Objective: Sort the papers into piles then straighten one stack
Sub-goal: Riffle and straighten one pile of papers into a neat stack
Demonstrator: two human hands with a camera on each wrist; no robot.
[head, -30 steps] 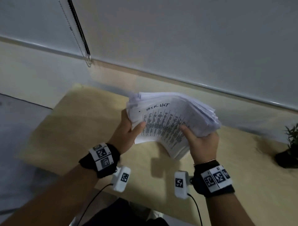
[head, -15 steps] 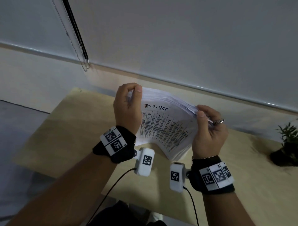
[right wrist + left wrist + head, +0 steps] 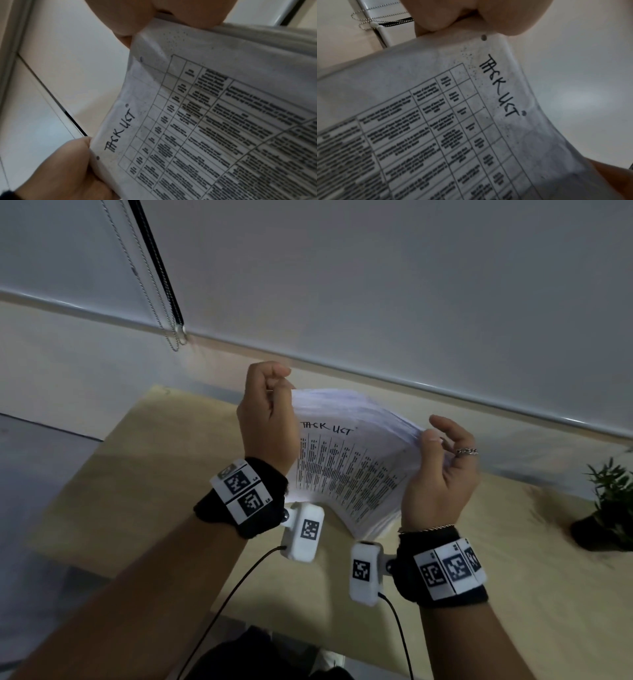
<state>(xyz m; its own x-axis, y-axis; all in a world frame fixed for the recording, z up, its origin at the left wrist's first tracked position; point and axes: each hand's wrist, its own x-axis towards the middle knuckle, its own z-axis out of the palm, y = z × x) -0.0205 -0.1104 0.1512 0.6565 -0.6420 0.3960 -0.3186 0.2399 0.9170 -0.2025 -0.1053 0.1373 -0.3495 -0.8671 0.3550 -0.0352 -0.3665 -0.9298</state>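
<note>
Thick paper stack [image 3: 346,470], "TASK LIST" table sheet on top, was held above the counter [image 3: 144,474]. Left hand [image 3: 265,422] fingers gripped its left edge, right hand [image 3: 442,474] its right; bare counter lay left.

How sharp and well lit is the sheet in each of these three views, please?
Head view: dim, the sheet heading legible, table text too small. Left wrist view: heading crisp, printed rows blurred towards the lower left. Right wrist view: heading readable, rows smeared at the right, stack edge out of focus.
</note>
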